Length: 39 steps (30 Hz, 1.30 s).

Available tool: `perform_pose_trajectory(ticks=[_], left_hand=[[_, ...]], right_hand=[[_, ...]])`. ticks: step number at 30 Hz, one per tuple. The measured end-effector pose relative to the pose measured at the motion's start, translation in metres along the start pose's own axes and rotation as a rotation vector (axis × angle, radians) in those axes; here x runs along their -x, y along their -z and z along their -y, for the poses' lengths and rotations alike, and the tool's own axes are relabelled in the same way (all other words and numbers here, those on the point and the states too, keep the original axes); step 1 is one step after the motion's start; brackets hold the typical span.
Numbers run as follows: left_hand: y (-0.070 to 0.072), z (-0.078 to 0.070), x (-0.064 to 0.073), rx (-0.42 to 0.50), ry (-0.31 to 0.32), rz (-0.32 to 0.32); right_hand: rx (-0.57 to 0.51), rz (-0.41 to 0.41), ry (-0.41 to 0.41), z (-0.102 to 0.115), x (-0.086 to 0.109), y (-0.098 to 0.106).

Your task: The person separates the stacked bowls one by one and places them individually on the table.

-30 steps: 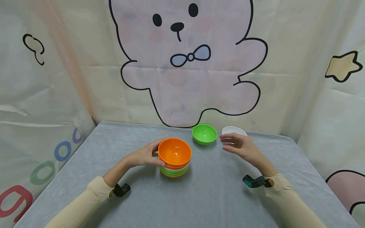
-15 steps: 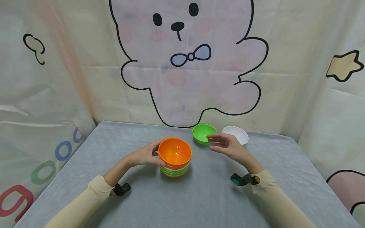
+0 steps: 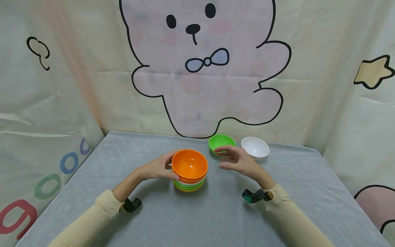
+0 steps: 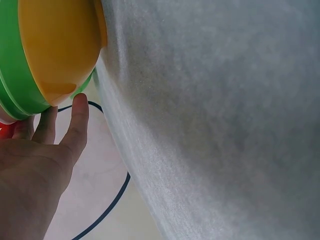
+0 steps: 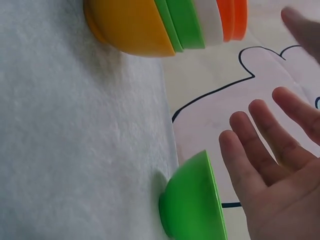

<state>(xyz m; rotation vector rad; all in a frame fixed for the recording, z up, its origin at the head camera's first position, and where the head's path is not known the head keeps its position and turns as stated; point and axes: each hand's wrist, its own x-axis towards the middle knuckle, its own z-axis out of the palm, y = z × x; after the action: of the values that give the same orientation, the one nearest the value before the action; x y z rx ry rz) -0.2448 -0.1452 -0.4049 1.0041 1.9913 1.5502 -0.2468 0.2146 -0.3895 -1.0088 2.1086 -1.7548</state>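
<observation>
A stack of nested bowls stands near the table's middle, an orange bowl [image 3: 189, 164] on top. Below it show orange, white and green rims and a yellow bowl [image 5: 127, 27] at the bottom. My left hand [image 3: 158, 168] grips the stack's left side, thumb at the front and fingers round the back, partly hidden by the bowls. To the right of the stack, my right hand [image 3: 237, 160] is held up with fingers spread and nothing in it. It overlaps a green bowl [image 3: 220, 140] in the head view; the right wrist view shows that bowl beside the fingers.
A white bowl [image 3: 255, 147] sits at the back right, beside the green one. Grey cloth covers the table [image 3: 197, 219]. Behind its far edge hangs a curtain [image 3: 197, 103] printed with a bear.
My right hand has moved left, from in front of the white bowl to in front of the green one, nearer the stack. My left hand and the stack have stayed put.
</observation>
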Motion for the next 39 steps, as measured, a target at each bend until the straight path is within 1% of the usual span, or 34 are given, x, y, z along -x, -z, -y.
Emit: perform_pose_trajectory(ticks=[5,10,16,20,25,33,39], left_hand=[[0.0,0.0,0.0,-0.007,-0.004,-0.003],[0.0,0.0,0.0,-0.018,0.0,-0.006],[0.0,0.0,0.0,-0.025,0.029,-0.014],[0.0,0.0,0.0,-0.029,0.035,-0.015],[0.0,0.0,0.0,-0.026,0.032,-0.009],[-0.001,-0.002,0.0,-0.026,0.024,-0.008],[-0.001,-0.002,0.001,-0.032,0.015,-0.014]], right_hand=[[-0.012,0.071,0.005,-0.001,-0.001,-0.005],[-0.031,0.112,-0.009,-0.003,-0.004,-0.013],[-0.054,0.129,-0.003,-0.006,-0.011,-0.024],[-0.066,0.135,-0.003,-0.005,-0.018,-0.03],[-0.068,0.138,0.004,-0.007,-0.026,-0.038],[-0.032,0.142,0.011,-0.012,-0.035,-0.048],[-0.032,0.167,0.043,-0.014,-0.042,-0.055]])
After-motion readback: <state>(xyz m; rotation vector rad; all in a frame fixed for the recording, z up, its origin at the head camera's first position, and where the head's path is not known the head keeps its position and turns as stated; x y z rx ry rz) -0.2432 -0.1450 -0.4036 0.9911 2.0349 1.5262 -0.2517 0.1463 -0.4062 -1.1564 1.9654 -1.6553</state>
